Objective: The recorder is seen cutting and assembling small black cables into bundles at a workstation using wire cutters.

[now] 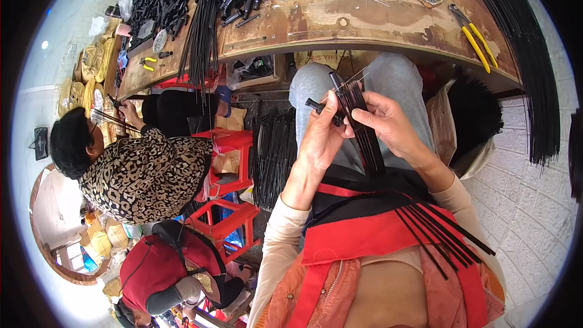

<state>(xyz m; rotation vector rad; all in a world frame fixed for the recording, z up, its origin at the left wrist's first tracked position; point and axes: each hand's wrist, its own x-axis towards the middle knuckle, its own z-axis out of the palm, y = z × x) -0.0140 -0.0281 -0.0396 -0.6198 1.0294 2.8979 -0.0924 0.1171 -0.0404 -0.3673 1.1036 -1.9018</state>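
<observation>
"Red apron (pixel 343 239) up close! What's held?"

"Left hand (pixel 322 130) pinches a black tube (pixel 315 105); right hand (pixel 392 124) grips thin black rods (pixel 367 149), just off the surface's near edge (pixel 303 47)."

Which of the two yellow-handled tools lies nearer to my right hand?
The large pliers, at the right of the workbench, beyond your right hand; the smaller tool lies far left.

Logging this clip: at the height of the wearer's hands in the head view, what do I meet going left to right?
Co-worker's patterned top, red stool, bundled black rods, left hand, held rods, right hand, pale sack, white brick-patterned wall.
</observation>
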